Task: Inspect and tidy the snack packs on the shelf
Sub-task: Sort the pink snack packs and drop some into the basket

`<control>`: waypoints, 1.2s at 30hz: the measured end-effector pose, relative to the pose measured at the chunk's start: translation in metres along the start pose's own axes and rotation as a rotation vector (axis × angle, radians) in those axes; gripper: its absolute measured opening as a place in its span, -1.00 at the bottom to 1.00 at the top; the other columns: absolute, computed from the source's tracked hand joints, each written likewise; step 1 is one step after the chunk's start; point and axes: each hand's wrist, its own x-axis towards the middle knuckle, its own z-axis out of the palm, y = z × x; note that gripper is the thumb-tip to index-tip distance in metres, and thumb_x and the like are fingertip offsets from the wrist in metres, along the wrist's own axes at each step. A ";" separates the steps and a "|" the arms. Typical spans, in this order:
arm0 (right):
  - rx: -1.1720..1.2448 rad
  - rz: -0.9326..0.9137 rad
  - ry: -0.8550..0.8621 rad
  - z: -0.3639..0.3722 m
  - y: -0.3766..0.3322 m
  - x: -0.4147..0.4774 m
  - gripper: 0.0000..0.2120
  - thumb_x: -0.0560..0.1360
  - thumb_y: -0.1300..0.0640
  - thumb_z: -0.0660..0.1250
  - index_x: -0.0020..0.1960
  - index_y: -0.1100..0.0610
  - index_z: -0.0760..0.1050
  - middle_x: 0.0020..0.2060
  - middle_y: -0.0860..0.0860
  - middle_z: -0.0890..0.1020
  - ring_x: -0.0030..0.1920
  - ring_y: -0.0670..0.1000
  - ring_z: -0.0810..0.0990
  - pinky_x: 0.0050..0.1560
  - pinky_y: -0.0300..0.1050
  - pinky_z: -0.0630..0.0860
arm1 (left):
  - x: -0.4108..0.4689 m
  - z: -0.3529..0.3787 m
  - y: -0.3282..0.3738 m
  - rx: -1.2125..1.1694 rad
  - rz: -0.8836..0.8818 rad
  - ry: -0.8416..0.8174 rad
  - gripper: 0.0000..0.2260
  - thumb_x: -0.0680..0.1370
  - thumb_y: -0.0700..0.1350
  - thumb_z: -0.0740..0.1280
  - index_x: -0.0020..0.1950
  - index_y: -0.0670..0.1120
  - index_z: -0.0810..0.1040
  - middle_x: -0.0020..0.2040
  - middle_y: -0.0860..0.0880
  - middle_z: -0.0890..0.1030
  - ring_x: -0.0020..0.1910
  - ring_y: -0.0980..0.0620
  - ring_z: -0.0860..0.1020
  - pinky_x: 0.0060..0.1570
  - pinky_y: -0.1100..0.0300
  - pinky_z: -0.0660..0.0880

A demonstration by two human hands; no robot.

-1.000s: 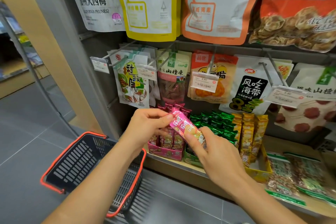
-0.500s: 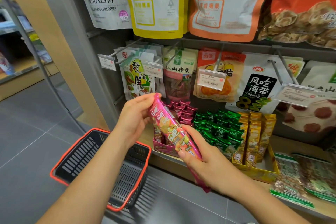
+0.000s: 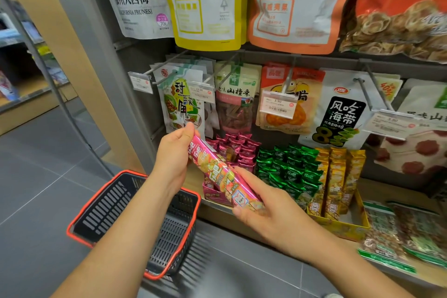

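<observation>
A black basket (image 3: 108,208) with a red rim was low on the left, under the left arm. Just right of it, the left hand (image 3: 173,159) held the top end of a long pink snack pack (image 3: 217,176), with its thumb and fingers curled round it. The pack was up in the air in front of the shelf (image 3: 391,191). It was tilted, with the top end up on the left and the bottom end down on the right. The right hand (image 3: 266,213) gripped the bottom end, with its fingers wrapped round it. Behind the pack, more pink packs (image 3: 239,150) stood in a pink box on the shelf. Next came green packs (image 3: 287,172), then yellow packs (image 3: 336,176) in a yellow box. Far right lay flat bags (image 3: 399,237) with green edges. Hanging bags (image 3: 234,104) were on hooks above.
</observation>
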 end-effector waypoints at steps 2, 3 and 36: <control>0.097 0.014 0.081 -0.007 0.001 0.000 -0.46 0.50 -0.03 0.41 0.42 -0.22 0.32 0.18 -0.16 0.58 0.04 -0.20 0.60 0.05 -0.18 0.56 | 0.006 -0.007 -0.001 0.089 0.007 0.021 -0.58 0.61 0.07 0.26 -0.42 0.00 0.60 -0.43 0.04 0.55 -0.36 0.12 0.55 -0.04 0.05 0.48; 0.142 0.036 0.130 -0.012 0.002 0.000 -0.53 0.47 0.01 0.45 0.32 -0.24 0.42 0.12 -0.16 0.61 -0.02 -0.23 0.61 -0.04 -0.24 0.56 | 0.008 -0.013 -0.001 0.183 0.019 -0.009 -0.57 0.61 0.08 0.26 -0.43 0.01 0.60 -0.44 0.05 0.56 -0.37 0.14 0.55 -0.07 0.06 0.47; 0.393 0.096 0.371 -0.050 0.009 0.006 -0.74 0.35 0.14 0.55 -0.02 -0.05 0.61 -0.12 -0.19 0.71 -0.08 -0.21 0.66 -0.11 -0.38 0.54 | -0.036 0.033 -0.027 0.680 0.380 -0.319 -0.76 0.43 -0.23 0.51 0.03 0.03 0.71 -0.16 0.15 0.65 -0.13 0.18 0.60 -0.01 0.20 0.56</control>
